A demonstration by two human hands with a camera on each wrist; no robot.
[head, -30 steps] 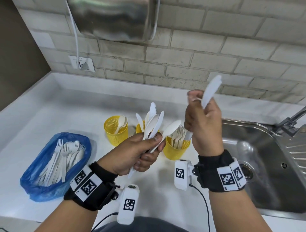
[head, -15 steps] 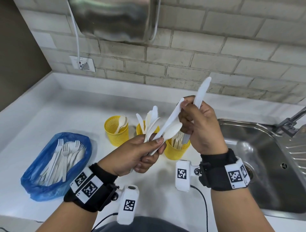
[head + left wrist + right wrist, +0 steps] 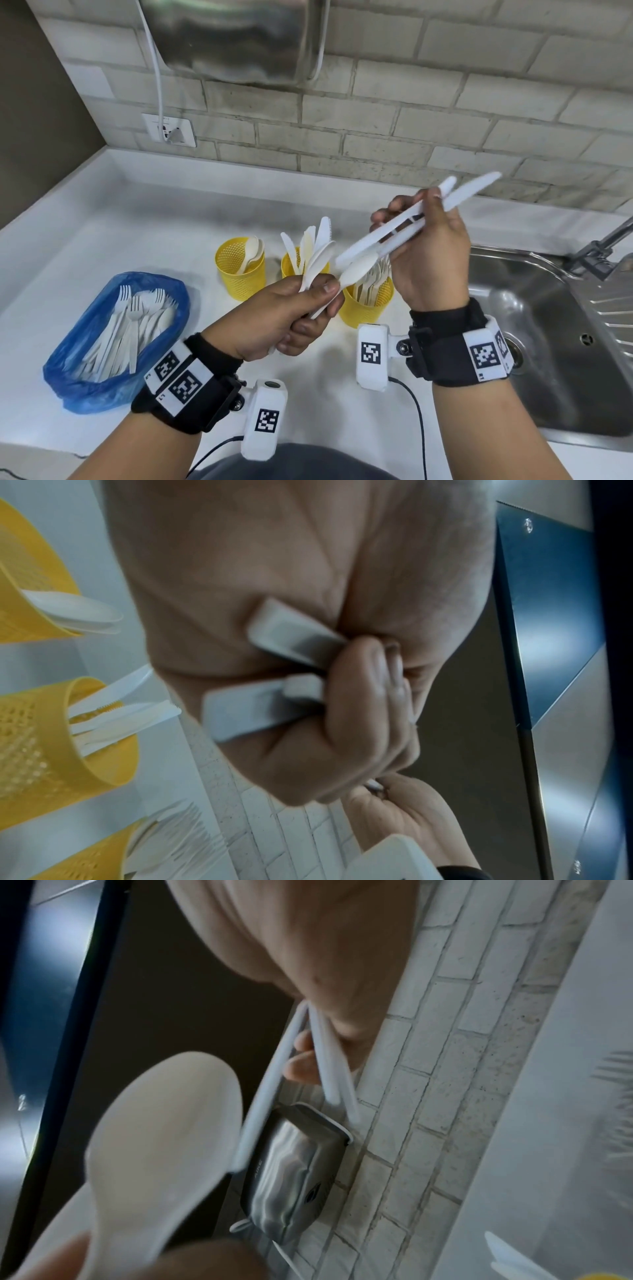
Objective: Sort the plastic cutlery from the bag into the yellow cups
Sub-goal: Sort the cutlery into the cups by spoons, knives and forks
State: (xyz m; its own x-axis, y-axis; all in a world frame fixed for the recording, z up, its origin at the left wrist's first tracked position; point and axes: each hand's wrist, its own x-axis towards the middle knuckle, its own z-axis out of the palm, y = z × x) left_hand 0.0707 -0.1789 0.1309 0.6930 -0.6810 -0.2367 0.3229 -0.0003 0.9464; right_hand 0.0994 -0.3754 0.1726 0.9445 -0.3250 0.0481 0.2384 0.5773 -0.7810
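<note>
Head view: left hand (image 3: 274, 318) grips white plastic cutlery bunch (image 3: 317, 263), right hand (image 3: 428, 253) pinches two white plastic knives (image 3: 411, 226) | left wrist: handle ends (image 3: 260, 712) under curled fingers (image 3: 363, 710) | blue plastic bag (image 3: 85, 380), three yellow mesh cups (image 3: 239, 274) on white table (image 3: 137, 233), steel sink (image 3: 565, 342) beside

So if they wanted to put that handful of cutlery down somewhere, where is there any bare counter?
Bare counter runs behind the blue bag and the yellow cups, up to the wall. Another bare strip lies between bag and leftmost cup. It is crowded around the three cups, where the left hand and right hand hold cutlery just above; the sink borders the right.
</note>
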